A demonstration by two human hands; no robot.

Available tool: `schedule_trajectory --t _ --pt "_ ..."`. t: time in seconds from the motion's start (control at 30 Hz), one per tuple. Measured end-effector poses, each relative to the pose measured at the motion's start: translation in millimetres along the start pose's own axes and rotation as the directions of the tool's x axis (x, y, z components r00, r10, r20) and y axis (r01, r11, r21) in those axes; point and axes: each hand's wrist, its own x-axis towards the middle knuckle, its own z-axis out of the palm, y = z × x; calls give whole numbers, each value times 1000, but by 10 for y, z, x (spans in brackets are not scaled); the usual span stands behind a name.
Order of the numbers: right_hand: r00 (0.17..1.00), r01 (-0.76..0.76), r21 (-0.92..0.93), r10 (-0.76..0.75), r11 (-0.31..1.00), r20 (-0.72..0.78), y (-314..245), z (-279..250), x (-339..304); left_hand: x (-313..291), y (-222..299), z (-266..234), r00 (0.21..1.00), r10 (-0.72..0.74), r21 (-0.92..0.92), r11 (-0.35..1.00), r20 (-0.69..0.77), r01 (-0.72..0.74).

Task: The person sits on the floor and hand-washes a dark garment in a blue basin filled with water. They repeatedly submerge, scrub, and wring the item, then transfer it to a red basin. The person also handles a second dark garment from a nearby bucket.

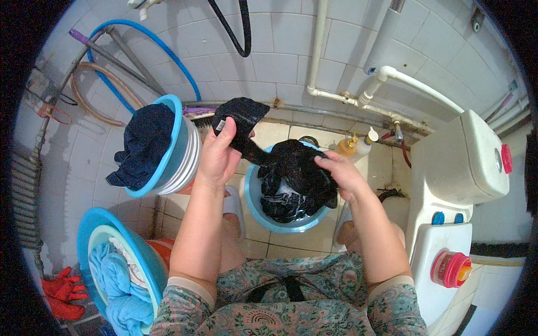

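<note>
Between my two hands stretches a wet black garment (297, 162), its kind not clear from its folds. My left hand (221, 157) is closed on one end, raised to the left of the basin, with a small white label by the thumb. My right hand (339, 172) pinches the cloth over the basin's right side. Below, a light blue basin (253, 208) stands on the floor between my feet. More dark cloth (277, 207) lies in it with some whitish suds.
Left are a striped bucket (182, 151) with dark clothes (147, 140) and a blue basin (89, 227) with blue cloth (115, 274). Red gloves (64, 291) hang lower left. Pump bottles (348, 145) stand beyond the basin; a toilet (454, 162) is right, with a red-lidded jar (448, 269) on it.
</note>
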Motion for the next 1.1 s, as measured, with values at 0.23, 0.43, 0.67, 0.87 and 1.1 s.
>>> schedule_trajectory --t 0.23,0.43,0.67,0.87,1.1 --pt "950 -308 109 299 945 95 471 320 107 -14 -164 58 950 -135 -187 963 282 192" --pt "912 -404 274 364 873 187 654 458 151 -326 -415 380 842 -459 -105 858 284 503" --pt "946 272 -248 -210 930 248 599 213 -2 -440 -308 599 406 -715 683 686 569 251" --pt "980 105 22 -108 994 168 343 104 253 -404 -260 354 369 -753 800 599 545 38" --pt "921 389 -366 -349 845 174 187 27 220 -228 -383 300 888 -116 894 115 445 -433"
